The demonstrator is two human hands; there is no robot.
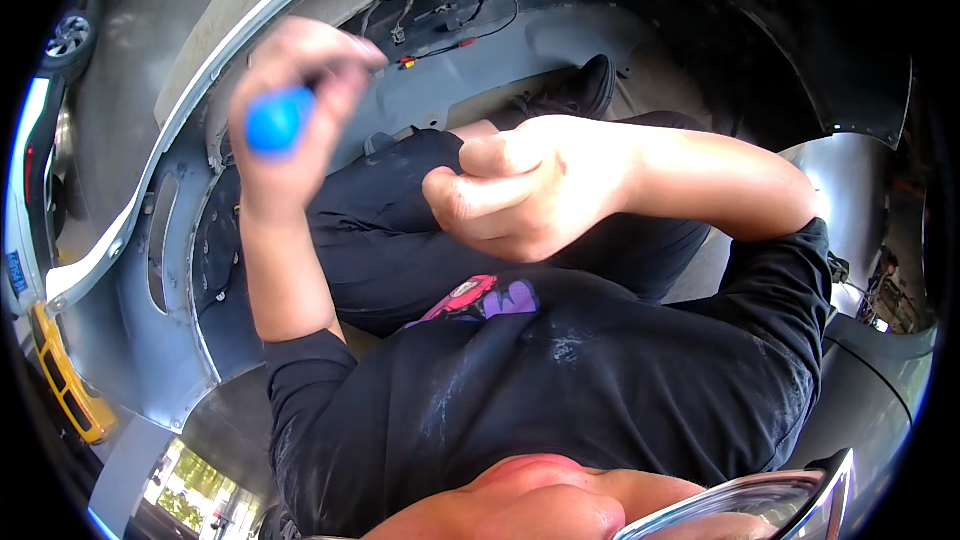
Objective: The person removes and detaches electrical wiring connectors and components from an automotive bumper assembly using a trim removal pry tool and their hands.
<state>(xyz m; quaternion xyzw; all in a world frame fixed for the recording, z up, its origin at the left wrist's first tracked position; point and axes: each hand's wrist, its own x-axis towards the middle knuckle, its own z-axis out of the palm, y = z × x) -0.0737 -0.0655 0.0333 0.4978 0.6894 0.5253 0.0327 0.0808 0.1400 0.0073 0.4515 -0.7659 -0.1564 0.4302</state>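
Note:
My left hand [300,90] is raised at the upper left and wrapped around the round blue handle [275,122] of a tool; the shaft is hidden behind my fingers. My right hand [515,190] is in the middle of the view, above my black trousers [400,240]. Its fingers are curled into a loose fist and I see nothing in it. The two hands are apart, with the right one lower and closer to my chest. My black shirt [560,380] fills the lower part of the view.
A grey car body panel [120,320] with a silver trim strip [200,90] curves round the left and top. Loose wires with a red connector [405,62] hang along it. My black shoe [585,88] rests near the top middle. A yellow vehicle [60,380] stands far left.

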